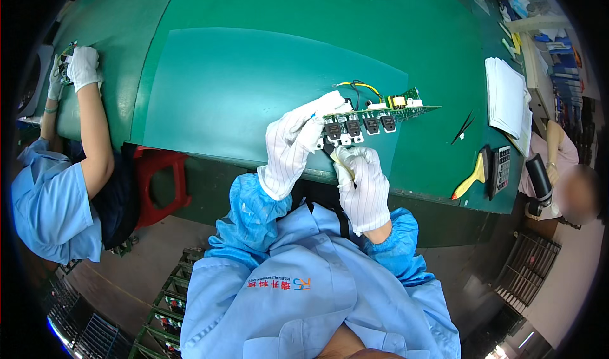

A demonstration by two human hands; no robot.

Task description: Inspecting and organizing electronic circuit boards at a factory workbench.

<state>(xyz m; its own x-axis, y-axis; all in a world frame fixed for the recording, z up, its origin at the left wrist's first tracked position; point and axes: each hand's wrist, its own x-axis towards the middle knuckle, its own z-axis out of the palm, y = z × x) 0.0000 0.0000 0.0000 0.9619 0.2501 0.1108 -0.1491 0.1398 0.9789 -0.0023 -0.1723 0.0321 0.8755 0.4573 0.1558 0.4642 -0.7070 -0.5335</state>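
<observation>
Fingers [312, 132], striped cloth [287, 153]; circuit board [379, 113], thin, gripped

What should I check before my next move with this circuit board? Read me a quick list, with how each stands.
1. Circuit board steadied: ok, the left hand grips its left end.
2. Gloves on: ok, on both the left hand and the right hand.
3. Yellow wire clear of the right hand: ok, it runs along the board's far side.
4. Item in the right hand identified: cannot tell, fingers cover much of it.
5. Tweezers off the board: ok, they lie on the bench to the right.
</observation>
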